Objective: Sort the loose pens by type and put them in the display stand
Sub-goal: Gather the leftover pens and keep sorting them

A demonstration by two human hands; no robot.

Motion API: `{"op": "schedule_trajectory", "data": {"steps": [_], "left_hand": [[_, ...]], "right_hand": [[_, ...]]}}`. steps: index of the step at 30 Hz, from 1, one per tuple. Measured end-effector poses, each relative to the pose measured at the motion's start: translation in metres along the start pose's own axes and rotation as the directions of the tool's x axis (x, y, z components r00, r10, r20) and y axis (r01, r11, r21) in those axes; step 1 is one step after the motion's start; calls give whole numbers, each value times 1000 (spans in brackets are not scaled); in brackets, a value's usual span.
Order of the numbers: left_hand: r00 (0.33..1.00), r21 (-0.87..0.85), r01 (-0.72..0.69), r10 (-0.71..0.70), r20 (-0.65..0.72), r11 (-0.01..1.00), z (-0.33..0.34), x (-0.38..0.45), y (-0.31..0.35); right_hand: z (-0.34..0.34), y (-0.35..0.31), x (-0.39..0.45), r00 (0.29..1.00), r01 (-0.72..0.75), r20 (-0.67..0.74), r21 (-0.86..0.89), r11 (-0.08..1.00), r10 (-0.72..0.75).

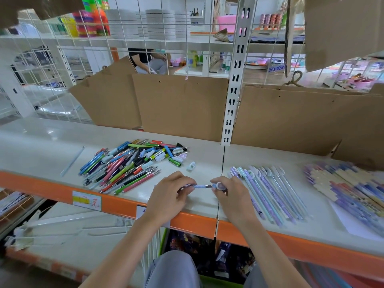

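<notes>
Lone pen [72, 161]: pale, lying apart at the far left of the shelf [52, 140].
Loose pile [133, 165]: mixed coloured pens heaped left of centre, just behind the left hand.
Stray cap [190, 165]: beside the pile, near the shelf seam.
Left hand [169, 196]: fingers curled, pinching the barrel of a blue pen [198, 186] held level.
Right hand [231, 196]: pinching a round-topped cap [219, 186] at the pen's tip.
Sorted row [270, 192]: pastel capped pens side by side, just right of the right hand.
Packets [349, 188]: fanned at the far right.
</notes>
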State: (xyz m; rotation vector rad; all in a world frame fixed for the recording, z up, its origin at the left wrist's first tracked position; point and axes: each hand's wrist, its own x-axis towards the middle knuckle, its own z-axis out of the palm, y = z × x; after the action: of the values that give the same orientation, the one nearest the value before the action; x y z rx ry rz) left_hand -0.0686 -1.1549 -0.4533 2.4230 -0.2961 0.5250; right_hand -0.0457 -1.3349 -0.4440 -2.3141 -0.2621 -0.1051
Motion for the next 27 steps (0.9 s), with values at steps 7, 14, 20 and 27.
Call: {"op": "schedule_trajectory", "data": {"steps": [7,14,20,27], "left_hand": [[1000,66,19,-20,14,998,1,1,3],[993,26,17,-20,115,1000,3,8,6],[993,151,-115,118,-14,982,18,13,17],[998,-44,69,-69,-1,997,22,17,28]], "right_hand": [[-3,-5,-3,995,16,90,151,988,-30],[-11,-9,2,967,-235,229,659,714,107],[-15,-12,8,943,-331,267,759,561,196],[-3,-36,30,968,-247,147,677,693,203]]}}
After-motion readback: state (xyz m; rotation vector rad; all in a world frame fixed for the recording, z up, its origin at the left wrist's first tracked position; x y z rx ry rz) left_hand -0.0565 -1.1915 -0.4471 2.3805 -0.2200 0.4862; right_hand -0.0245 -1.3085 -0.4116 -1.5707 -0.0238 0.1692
